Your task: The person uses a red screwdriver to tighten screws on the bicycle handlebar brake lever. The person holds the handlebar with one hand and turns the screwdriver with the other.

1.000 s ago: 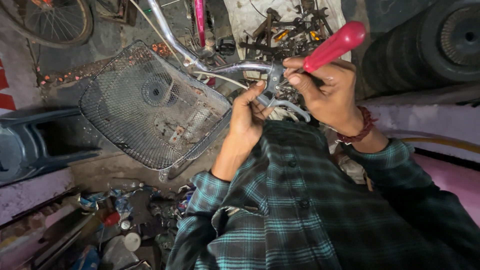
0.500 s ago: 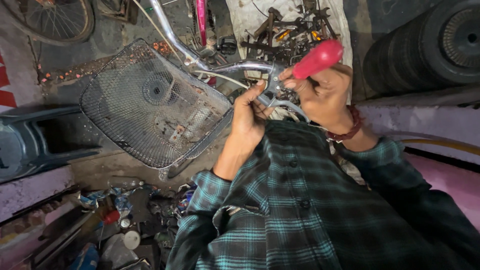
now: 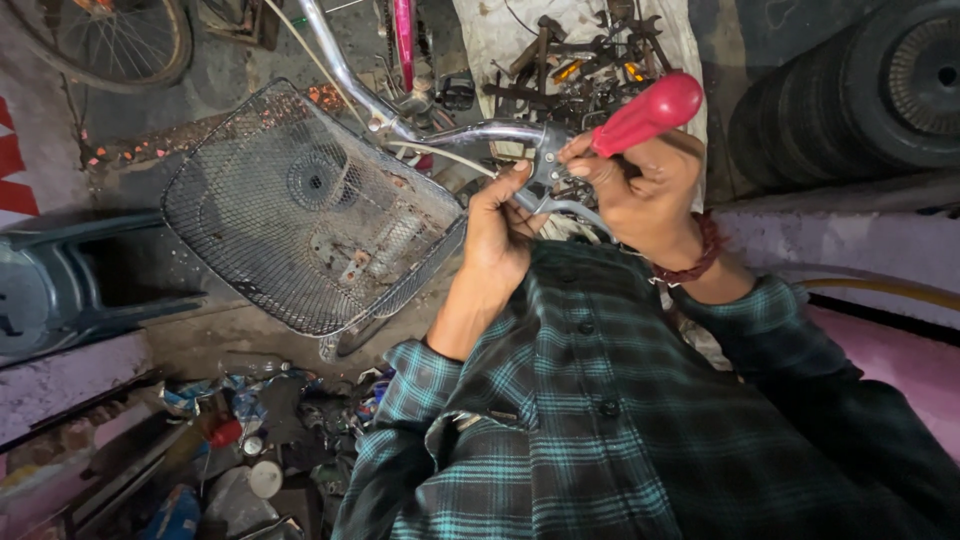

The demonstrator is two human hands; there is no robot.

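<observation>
The right hand (image 3: 645,195) gripped a red-handled screwdriver (image 3: 648,113), its tip at the silver brake lever clamp (image 3: 548,170) on the curved chrome handlebar (image 3: 480,133). The left hand (image 3: 500,225) closed around that clamp, right of the rusty wire mesh basket (image 3: 300,210).

Both forearms raised ahead of the chest, sleeves of a dark green plaid shirt pushed back to mid-forearm. Left hand (image 3: 500,225) curled, fingers pinched together at the tips, thumb pointing up. Right hand (image 3: 640,195) closed in a fist-like grip, knuckles outward, wrist bent and ringed by a reddish bead bracelet. Hands close together, fingertips nearly meeting, elbows spread to either side.
</observation>
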